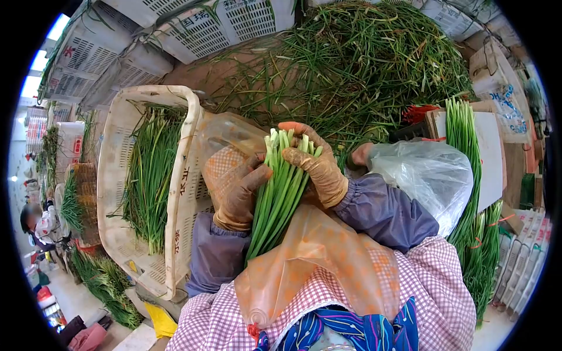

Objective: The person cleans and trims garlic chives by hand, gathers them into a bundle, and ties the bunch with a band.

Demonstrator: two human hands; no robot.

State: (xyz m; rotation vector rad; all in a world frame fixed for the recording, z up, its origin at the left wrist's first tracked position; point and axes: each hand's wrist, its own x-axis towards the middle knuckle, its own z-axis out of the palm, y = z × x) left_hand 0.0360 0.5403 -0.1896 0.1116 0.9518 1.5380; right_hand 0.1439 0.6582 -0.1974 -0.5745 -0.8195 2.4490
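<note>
A bunch of green chives with pale cut ends stands upward between my gloved hands, its leaves hanging toward my lap. My left hand is wrapped round the bunch's left side, thumb against the stalks. On the other side my right hand curls its fingers over the pale ends, thumb pressed to the stalks. Both gloves are brown and soiled. An orange-patterned plastic apron covers my lap under the leaves. To the left is a white plastic crate with more chives inside.
A large heap of loose green leaves covers the ground ahead. Tied bundles of chives lie at the right beside a white board and clear plastic. Stacked crates line the back. Another person is at far left.
</note>
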